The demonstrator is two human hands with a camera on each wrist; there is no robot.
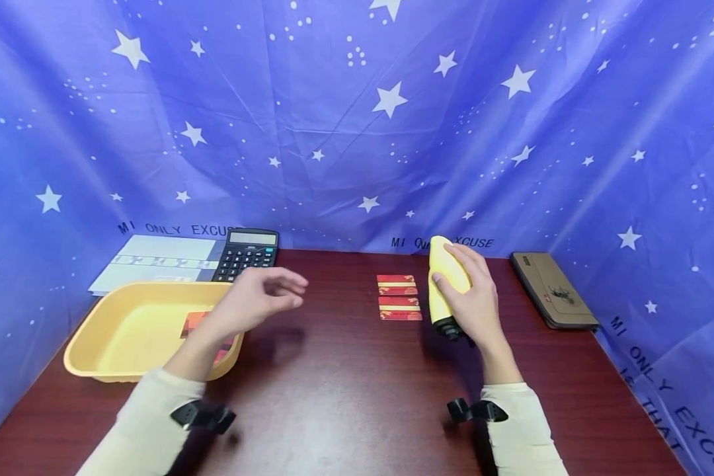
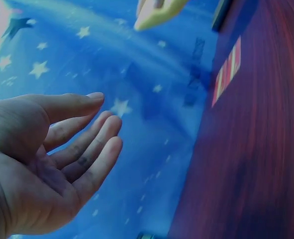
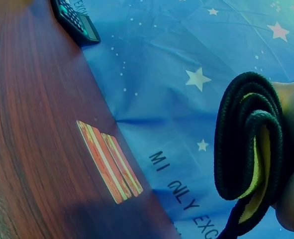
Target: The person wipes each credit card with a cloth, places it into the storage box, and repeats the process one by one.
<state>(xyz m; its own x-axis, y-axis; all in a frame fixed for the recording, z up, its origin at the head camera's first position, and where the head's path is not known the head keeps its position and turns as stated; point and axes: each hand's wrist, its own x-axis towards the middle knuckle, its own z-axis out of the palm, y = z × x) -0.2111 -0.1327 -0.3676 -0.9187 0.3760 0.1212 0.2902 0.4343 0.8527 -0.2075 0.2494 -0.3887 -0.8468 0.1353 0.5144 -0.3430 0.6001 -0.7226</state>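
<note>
In the head view my right hand [image 1: 478,301] grips a rolled-up yellow cloth [image 1: 444,271] with black edging, held above the right part of the table. Its dark ribbed end, coiled in layers with yellow inside, shows close up in the right wrist view; what the cloth is cannot be told. My left hand [image 1: 252,301] is raised beside the right side of a yellow basin [image 1: 133,324], fingers loosely bent, holding nothing. Two red cards with gold stripes, a far card [image 1: 396,285] and a near card [image 1: 400,309], lie on the table left of the cloth.
Red cards [image 1: 195,322] lie in the basin, partly hidden by my left arm. Behind it are a white folder-like item [image 1: 149,261] and a black calculator [image 1: 246,251]. A brown zipped pouch [image 1: 553,291] lies at the right edge. Blue star-patterned curtains [image 1: 333,119] enclose the table.
</note>
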